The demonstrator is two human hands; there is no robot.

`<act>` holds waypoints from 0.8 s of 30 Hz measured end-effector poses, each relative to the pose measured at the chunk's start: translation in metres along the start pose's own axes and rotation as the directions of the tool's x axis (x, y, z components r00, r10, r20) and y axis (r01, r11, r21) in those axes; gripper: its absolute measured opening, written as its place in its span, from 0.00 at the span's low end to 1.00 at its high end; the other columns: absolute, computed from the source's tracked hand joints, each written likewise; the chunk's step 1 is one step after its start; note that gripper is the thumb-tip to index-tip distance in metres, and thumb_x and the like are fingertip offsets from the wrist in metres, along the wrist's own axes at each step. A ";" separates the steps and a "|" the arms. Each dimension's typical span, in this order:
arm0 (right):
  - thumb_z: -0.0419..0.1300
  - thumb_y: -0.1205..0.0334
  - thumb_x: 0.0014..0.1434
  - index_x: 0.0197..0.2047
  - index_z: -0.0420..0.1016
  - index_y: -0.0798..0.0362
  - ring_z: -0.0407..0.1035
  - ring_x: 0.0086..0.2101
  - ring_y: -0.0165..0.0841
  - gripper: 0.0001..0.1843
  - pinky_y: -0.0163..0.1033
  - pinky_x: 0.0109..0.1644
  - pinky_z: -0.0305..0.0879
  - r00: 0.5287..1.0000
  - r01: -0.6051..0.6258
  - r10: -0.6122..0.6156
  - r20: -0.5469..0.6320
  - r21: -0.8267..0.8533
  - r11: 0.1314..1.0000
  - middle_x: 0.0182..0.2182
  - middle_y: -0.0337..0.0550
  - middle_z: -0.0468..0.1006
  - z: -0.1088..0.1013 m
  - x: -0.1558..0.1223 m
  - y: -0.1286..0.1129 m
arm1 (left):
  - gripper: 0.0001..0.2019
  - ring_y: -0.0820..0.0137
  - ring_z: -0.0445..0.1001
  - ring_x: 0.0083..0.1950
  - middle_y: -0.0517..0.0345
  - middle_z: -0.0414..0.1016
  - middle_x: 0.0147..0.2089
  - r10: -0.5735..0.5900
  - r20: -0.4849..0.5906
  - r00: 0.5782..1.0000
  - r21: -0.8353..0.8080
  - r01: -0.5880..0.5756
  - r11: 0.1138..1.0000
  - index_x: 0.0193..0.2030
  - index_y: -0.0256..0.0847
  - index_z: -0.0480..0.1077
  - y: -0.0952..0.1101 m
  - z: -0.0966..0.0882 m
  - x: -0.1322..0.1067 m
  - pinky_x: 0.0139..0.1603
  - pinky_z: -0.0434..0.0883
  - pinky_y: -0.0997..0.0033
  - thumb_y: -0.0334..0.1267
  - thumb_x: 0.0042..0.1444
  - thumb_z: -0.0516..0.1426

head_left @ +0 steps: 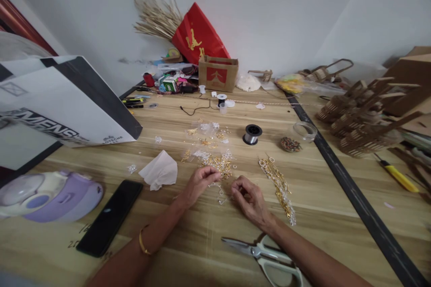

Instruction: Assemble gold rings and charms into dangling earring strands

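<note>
My left hand (200,182) rests on the wooden table (188,242), its fingers pinched at the edge of a pile of small gold jewellery pieces (219,164). My right hand (248,198) lies just right of it, fingers curled together over tiny rings and beads (222,195) on the table. What either pinch holds is too small to make out. A row of finished gold chain pieces (279,186) lies to the right of my right hand. A gold bangle (142,242) is on my left wrist.
Scissors (266,253) lie near my right forearm, a black phone (111,216) and crumpled tissue (160,171) to the left. A wire spool (252,134), bead dish (290,144), glass bowl (305,130), white bag (57,107), purple device (50,195), cardboard box (218,73) and wooden baskets (363,121) surround them.
</note>
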State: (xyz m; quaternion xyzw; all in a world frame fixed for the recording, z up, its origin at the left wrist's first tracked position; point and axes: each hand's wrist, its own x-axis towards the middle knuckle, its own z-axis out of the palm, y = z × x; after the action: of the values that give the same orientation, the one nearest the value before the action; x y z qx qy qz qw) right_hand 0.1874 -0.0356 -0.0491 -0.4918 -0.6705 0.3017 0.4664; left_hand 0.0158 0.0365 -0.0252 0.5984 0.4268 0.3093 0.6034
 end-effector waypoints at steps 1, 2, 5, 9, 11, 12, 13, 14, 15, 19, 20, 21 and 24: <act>0.51 0.62 0.61 0.30 0.65 0.53 0.60 0.24 0.28 0.08 0.33 0.26 0.57 1.000 -0.003 0.003 0.002 0.000 1.000 0.25 0.39 0.66 0.000 0.000 0.000 | 0.10 0.74 0.66 0.31 0.60 0.69 0.27 0.014 -0.035 0.999 0.022 -0.013 1.000 0.29 0.35 0.70 -0.001 -0.002 0.001 0.35 0.63 0.76 0.41 0.50 0.58; 0.51 0.62 0.61 0.30 0.65 0.53 0.60 0.24 0.28 0.08 0.33 0.26 0.57 1.000 -0.007 0.007 0.004 0.003 1.000 0.25 0.39 0.66 0.000 0.000 0.000 | 0.10 0.74 0.65 0.30 0.61 0.69 0.27 0.032 -0.057 0.998 0.048 -0.029 0.998 0.29 0.35 0.70 -0.002 -0.004 0.002 0.35 0.63 0.76 0.41 0.50 0.57; 0.51 0.62 0.61 0.30 0.65 0.53 0.61 0.24 0.28 0.08 0.32 0.26 0.57 1.000 -0.015 0.015 0.008 0.017 1.000 0.25 0.38 0.66 0.000 0.000 0.000 | 0.10 0.73 0.66 0.31 0.60 0.70 0.28 0.092 -0.084 0.992 0.133 -0.080 0.988 0.29 0.35 0.69 -0.006 -0.010 0.004 0.35 0.63 0.76 0.41 0.51 0.56; 0.52 0.62 0.61 0.30 0.65 0.53 0.61 0.25 0.28 0.08 0.32 0.26 0.57 1.000 0.003 -0.003 0.005 0.018 1.000 0.25 0.39 0.66 0.000 0.000 0.001 | 0.09 0.73 0.66 0.31 0.59 0.69 0.27 0.196 -0.080 0.977 0.285 -0.166 0.944 0.30 0.35 0.69 -0.012 -0.011 0.004 0.34 0.63 0.76 0.40 0.53 0.55; 0.51 0.63 0.61 0.30 0.65 0.54 0.61 0.25 0.28 0.08 0.32 0.25 0.57 1.000 0.004 -0.004 0.007 0.022 1.000 0.25 0.39 0.66 0.000 0.000 0.001 | 0.09 0.73 0.66 0.30 0.59 0.69 0.27 0.232 -0.085 0.969 0.333 -0.191 0.923 0.29 0.35 0.69 -0.013 -0.010 0.003 0.34 0.63 0.76 0.40 0.53 0.55; 0.51 0.63 0.61 0.30 0.65 0.54 0.61 0.25 0.28 0.08 0.32 0.25 0.57 1.000 -0.001 0.001 0.008 0.023 1.000 0.25 0.39 0.66 0.000 0.000 0.001 | 0.09 0.73 0.66 0.31 0.59 0.70 0.28 0.239 -0.094 0.966 0.340 -0.195 0.920 0.29 0.35 0.70 -0.013 -0.010 0.003 0.34 0.63 0.76 0.39 0.53 0.55; 0.52 0.63 0.61 0.30 0.65 0.54 0.60 0.24 0.27 0.08 0.32 0.25 0.57 1.000 -0.004 0.004 0.008 0.023 1.000 0.25 0.39 0.66 0.000 0.000 0.001 | 0.09 0.73 0.66 0.31 0.58 0.70 0.28 0.237 -0.106 0.966 0.333 -0.190 0.924 0.29 0.35 0.70 -0.012 -0.009 0.003 0.35 0.63 0.76 0.39 0.53 0.55; 0.52 0.63 0.60 0.30 0.65 0.53 0.60 0.24 0.27 0.07 0.32 0.25 0.57 1.000 -0.004 0.004 0.006 0.022 1.000 0.25 0.39 0.66 0.000 0.000 0.001 | 0.09 0.73 0.66 0.32 0.58 0.70 0.28 0.219 -0.115 0.969 0.308 -0.175 0.935 0.29 0.35 0.70 -0.011 -0.009 0.003 0.35 0.63 0.75 0.39 0.53 0.56; 0.52 0.63 0.60 0.30 0.65 0.53 0.60 0.24 0.27 0.07 0.32 0.25 0.57 1.000 -0.003 0.003 0.003 0.019 1.000 0.25 0.39 0.66 0.000 0.000 0.002 | 0.09 0.73 0.66 0.31 0.58 0.70 0.28 0.187 -0.117 0.975 0.262 -0.151 0.953 0.29 0.35 0.70 -0.009 -0.009 0.003 0.35 0.63 0.75 0.40 0.52 0.56; 0.52 0.63 0.60 0.30 0.65 0.53 0.60 0.24 0.27 0.07 0.32 0.25 0.57 1.000 0.006 -0.006 -0.001 0.009 1.000 0.25 0.39 0.66 0.000 0.000 0.002 | 0.12 0.74 0.65 0.29 0.60 0.68 0.25 0.038 0.009 0.999 -0.009 -0.038 0.999 0.27 0.34 0.69 -0.005 -0.005 0.002 0.34 0.64 0.75 0.43 0.52 0.57; 0.52 0.63 0.60 0.30 0.65 0.53 0.60 0.24 0.27 0.07 0.33 0.25 0.57 1.000 0.004 -0.004 -0.003 0.007 1.000 0.25 0.39 0.66 0.000 0.000 0.002 | 0.13 0.75 0.65 0.29 0.59 0.68 0.25 0.019 0.063 0.998 -0.072 -0.015 0.997 0.27 0.34 0.69 -0.005 -0.003 0.001 0.34 0.64 0.75 0.43 0.52 0.57; 0.52 0.63 0.60 0.30 0.65 0.53 0.60 0.24 0.28 0.07 0.33 0.25 0.57 1.000 0.004 -0.004 -0.006 0.005 1.000 0.25 0.39 0.66 0.000 0.000 0.001 | 0.13 0.75 0.66 0.28 0.59 0.68 0.25 -0.010 0.109 0.994 -0.142 0.025 0.990 0.27 0.34 0.69 -0.005 -0.001 0.000 0.34 0.64 0.75 0.44 0.51 0.58; 0.52 0.63 0.60 0.30 0.65 0.53 0.60 0.24 0.28 0.07 0.33 0.25 0.57 1.000 0.017 -0.017 -0.025 0.000 1.000 0.24 0.39 0.66 0.000 0.000 0.001 | 0.15 0.77 0.65 0.26 0.60 0.68 0.25 -0.111 0.222 0.969 -0.338 0.183 0.923 0.29 0.33 0.68 -0.008 0.006 -0.002 0.30 0.63 0.75 0.45 0.46 0.62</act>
State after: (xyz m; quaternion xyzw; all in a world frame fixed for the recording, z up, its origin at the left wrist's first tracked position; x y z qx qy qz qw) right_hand 0.1880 -0.0352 -0.0497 -0.4900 -0.6687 0.2915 0.4773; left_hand 0.0195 0.0311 -0.0335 0.4733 0.3452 0.2736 0.7629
